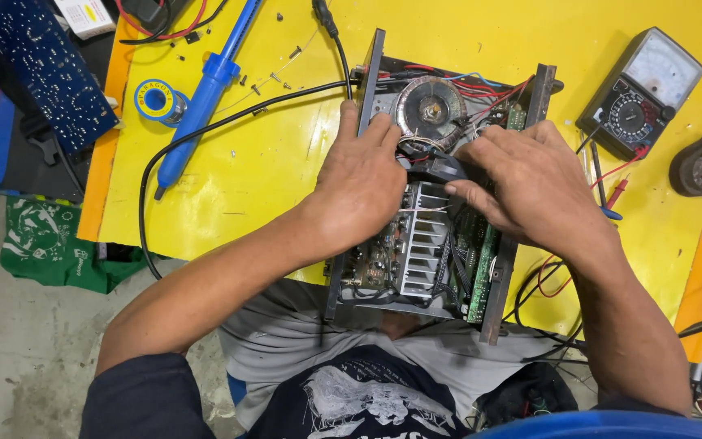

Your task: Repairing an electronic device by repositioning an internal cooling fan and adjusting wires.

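Yellow bench [270,162]. My left hand [359,183] lies flat, fingers spread, bracing the amp [428,244]; right hand [534,183] pinches a black part [440,168]. Best press gently, clear of wires.

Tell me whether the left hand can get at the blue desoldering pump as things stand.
Probably yes. The blue desoldering pump lies in the open on the yellow table, on the left hand's side, with only a black cable across the way. The hand now rests on the open amplifier chassis.
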